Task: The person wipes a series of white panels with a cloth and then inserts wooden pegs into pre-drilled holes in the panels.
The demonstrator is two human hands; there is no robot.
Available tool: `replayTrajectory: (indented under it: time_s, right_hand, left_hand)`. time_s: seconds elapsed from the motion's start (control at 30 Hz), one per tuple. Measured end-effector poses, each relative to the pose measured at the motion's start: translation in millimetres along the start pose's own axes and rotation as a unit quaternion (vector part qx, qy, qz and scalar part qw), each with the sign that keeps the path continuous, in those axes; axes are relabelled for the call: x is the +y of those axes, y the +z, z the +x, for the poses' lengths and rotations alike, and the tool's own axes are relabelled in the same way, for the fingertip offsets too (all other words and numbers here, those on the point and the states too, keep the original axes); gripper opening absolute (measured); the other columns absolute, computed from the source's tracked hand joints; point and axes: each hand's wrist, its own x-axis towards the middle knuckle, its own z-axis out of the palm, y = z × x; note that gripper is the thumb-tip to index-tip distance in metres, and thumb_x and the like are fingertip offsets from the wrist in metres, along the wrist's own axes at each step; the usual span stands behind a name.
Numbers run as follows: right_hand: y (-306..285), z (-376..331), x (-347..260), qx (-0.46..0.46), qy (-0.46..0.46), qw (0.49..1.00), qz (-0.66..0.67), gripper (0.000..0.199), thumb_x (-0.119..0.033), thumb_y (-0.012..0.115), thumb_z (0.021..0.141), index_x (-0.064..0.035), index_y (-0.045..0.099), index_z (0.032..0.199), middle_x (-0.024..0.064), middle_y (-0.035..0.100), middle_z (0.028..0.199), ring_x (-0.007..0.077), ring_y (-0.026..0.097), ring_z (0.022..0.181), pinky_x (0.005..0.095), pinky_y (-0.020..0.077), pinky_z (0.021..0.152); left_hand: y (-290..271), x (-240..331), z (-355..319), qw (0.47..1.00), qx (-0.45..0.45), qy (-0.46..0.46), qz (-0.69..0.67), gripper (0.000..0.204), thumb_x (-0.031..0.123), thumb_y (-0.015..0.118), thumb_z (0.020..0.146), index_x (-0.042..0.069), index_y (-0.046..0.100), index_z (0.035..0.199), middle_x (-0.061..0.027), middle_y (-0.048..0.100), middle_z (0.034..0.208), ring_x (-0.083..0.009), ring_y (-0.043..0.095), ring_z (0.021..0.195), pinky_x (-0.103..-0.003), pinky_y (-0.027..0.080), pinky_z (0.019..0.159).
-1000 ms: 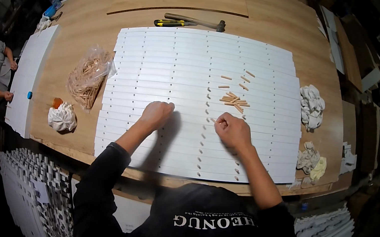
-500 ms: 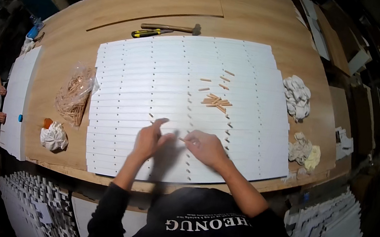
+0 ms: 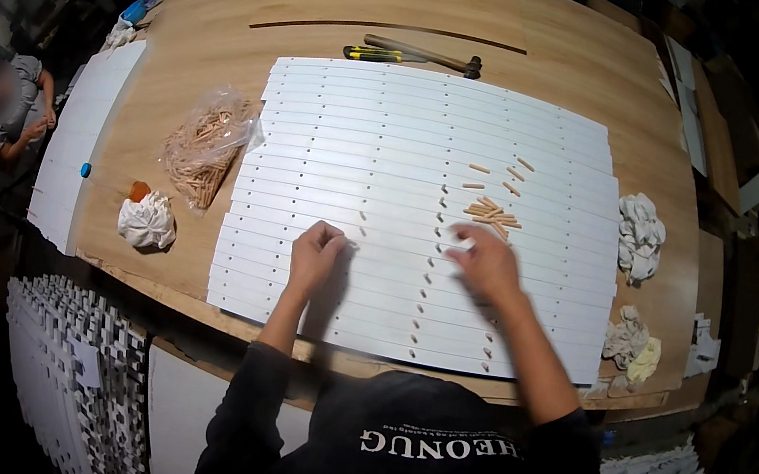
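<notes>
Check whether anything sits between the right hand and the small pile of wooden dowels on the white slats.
Nothing visible does. The right hand hovers just below the dowel pile, with only bare white slats between them. The left hand rests on the slats off to the side, clear of that path.

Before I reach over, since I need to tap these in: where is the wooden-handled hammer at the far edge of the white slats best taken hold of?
Grip the wooden-handled hammer on its bare shaft near the left end, coming from above. It lies flat, its dark head to the right, beside the yellow-handled tool.
</notes>
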Motion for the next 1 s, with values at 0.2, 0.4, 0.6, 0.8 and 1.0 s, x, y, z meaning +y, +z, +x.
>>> replayTrajectory:
  time_s: [0.2, 0.4, 0.6, 0.8, 1.0]
  right_hand:
    - [-51, 52, 61, 0.012, 0.006, 0.98, -0.199, 0.067, -0.021, 0.077, 0.065, -0.0147, 0.05, 0.126, 0.0104, 0.053, 0.119, 0.0264, 0.058, 0.102, 0.0374, 0.0488, 0.084]
    - [-47, 63, 74, 0.002, 0.015, 0.977, -0.213, 0.084, -0.023, 0.084, 0.054, -0.0158, 0.046, 0.129, 0.0142, 0.045, 0.119, 0.0315, 0.055, 0.107, 0.0389, 0.0484, 0.087]
    - [-38, 70, 78, 0.029, 0.003, 0.993, -0.112, 0.049, -0.007, 0.077, 0.063, -0.0097, 0.056, 0.107, 0.0105, 0.048, 0.107, 0.0274, 0.058, 0.098, 0.0352, 0.0496, 0.085]
    - [-44, 71, 109, 0.087, -0.018, 0.995, -0.044, 0.031, -0.003, 0.073, 0.066, -0.0046, 0.06, 0.094, 0.0119, 0.051, 0.097, 0.0267, 0.059, 0.089, 0.0349, 0.049, 0.08]
    - [-61, 69, 153, 0.154, -0.059, 0.975, -0.148, 0.021, -0.022, 0.063, 0.077, -0.0028, 0.064, 0.086, 0.0189, 0.058, 0.085, 0.0336, 0.054, 0.082, 0.0418, 0.0443, 0.074]
  left_hand:
    - [0, 0, 6, 0.984, 0.018, 0.077, 0.163, 0.016, 0.015, 0.065, 0.078, 0.0, 0.059, 0.079, -0.0127, 0.062, 0.07, -0.0199, 0.06, 0.064, -0.031, 0.048, 0.064]
    - [11, 22, 1, 0.928, -0.093, 0.143, 0.333, 0.012, 0.01, 0.048, 0.081, 0.001, 0.054, 0.086, -0.0199, 0.06, 0.086, -0.0379, 0.058, 0.085, -0.046, 0.048, 0.074]
    - [13, 19, 9, 0.896, -0.121, 0.176, 0.39, 0.01, 0.008, 0.047, 0.081, 0.003, 0.055, 0.084, -0.0176, 0.06, 0.084, -0.0341, 0.06, 0.083, -0.043, 0.05, 0.069]
    - [8, 22, 17, 0.882, -0.131, 0.154, 0.426, 0.015, 0.011, 0.05, 0.081, 0.002, 0.058, 0.09, -0.0166, 0.06, 0.09, -0.0329, 0.06, 0.085, -0.041, 0.05, 0.074]
    - [-7, 140, 8, 0.933, 0.057, 0.338, 0.11, 0.03, 0.01, 0.071, 0.074, 0.004, 0.06, 0.101, -0.0061, 0.059, 0.092, -0.0184, 0.056, 0.084, -0.033, 0.047, 0.075]
